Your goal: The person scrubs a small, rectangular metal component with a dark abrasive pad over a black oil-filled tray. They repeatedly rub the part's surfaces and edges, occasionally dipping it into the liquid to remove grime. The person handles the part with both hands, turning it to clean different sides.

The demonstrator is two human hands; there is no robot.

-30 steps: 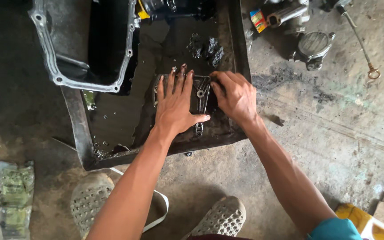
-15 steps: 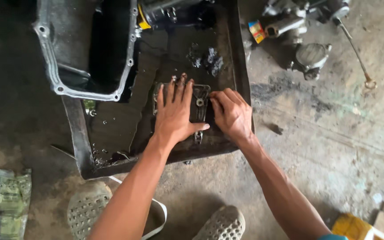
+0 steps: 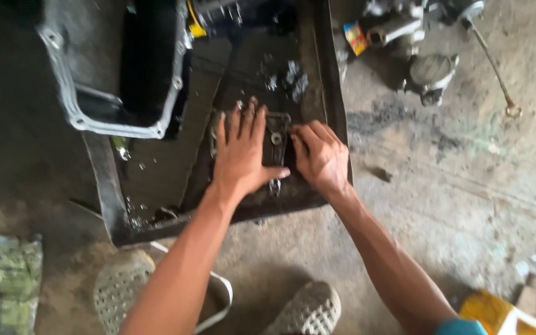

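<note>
Closest in, two perforated sandals on the concrete floor [image 3: 442,205]: the left sandal [image 3: 119,288] and the right sandal [image 3: 308,309], toes pointing toward the tray. Off at the floor's near-left, a crumpled greenish packet [image 3: 12,282] lies flat, its print too blurred to make out. At the near-right corner, a yellow plastic package [image 3: 497,313] with a pale patch pokes in, just beside a brownish block.

Both forearms run up into a shallow, oily black metal tray [image 3: 110,205] sitting on the floor. The left hand [image 3: 241,152] is spread flat, palm down, fingers [image 3: 243,118] splayed and pressing on a dark, greasy metal plate [image 3: 275,139] that lies near the tray's near-right corner; it grips nothing, it simply bears down. The right hand [image 3: 319,156] sits just beside it, fingers curled over the plate's right edge, touching it; whether they have truly closed around it I cannot tell. A small round boss shows on the plate between the two hands.

Further in, loose dark bits [image 3: 288,77] lie toward the tray's far-right side. Over the tray's far-left corner rests a grey cast oil pan [image 3: 116,127] with a bolt-holed flange, its inside black.

Beyond the tray's right edge, on the floor, a small red-yellow-blue labelled box [image 3: 355,38] lies by grey engine parts [image 3: 426,71], and a long thin rod [image 3: 492,65] with a ring end stretches away.
</note>
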